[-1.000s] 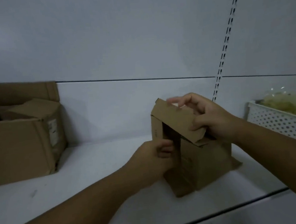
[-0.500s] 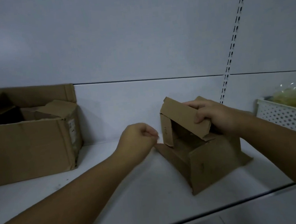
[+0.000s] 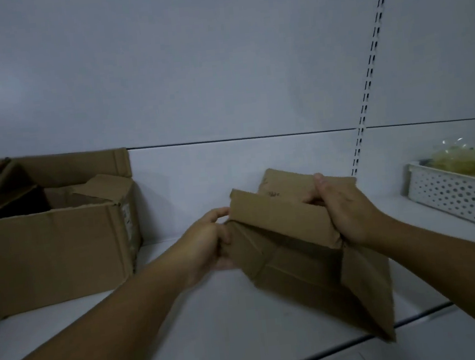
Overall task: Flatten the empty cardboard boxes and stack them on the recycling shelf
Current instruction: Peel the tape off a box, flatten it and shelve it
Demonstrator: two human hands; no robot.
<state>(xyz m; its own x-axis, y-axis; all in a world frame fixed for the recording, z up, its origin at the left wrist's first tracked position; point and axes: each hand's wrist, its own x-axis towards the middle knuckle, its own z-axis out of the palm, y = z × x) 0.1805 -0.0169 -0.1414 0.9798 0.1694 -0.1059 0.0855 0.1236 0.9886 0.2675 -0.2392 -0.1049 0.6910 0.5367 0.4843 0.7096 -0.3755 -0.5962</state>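
Risks, my read:
- The small box [image 3: 297,261] is half-collapsed at the front of the shelf [image 3: 216,328]. Its near flap at 5 o'clock crosses the shelf lip [image 3: 415,318]. I can't tell whether the box rests on the shelf or is held clear. If either grip slips, it probably drops off the front.
- The left hand [image 3: 207,241] has its fingers curled round the box's 9 o'clock edge. The right hand [image 3: 348,212] has its fingers hooked over the top flap at 2 o'clock. Uneven squeezing could buckle a panel off its crease or tear the flap, so it won't lie flat. A finger could also get pinched in the fold.

Edges and room:
- There's bare shelf at 7–8 o'clock of the box, enough to press it flat there.
- The large open box [image 3: 56,251] at 9–10 o'clock is well apart and limits leftward sweep.
- The white perforated basket [image 3: 461,197] at 2–3 o'clock is near the right forearm, so watch the elbow.
- The back panel [image 3: 200,169] at 12 o'clock is just behind the box, so there's no room to push away.
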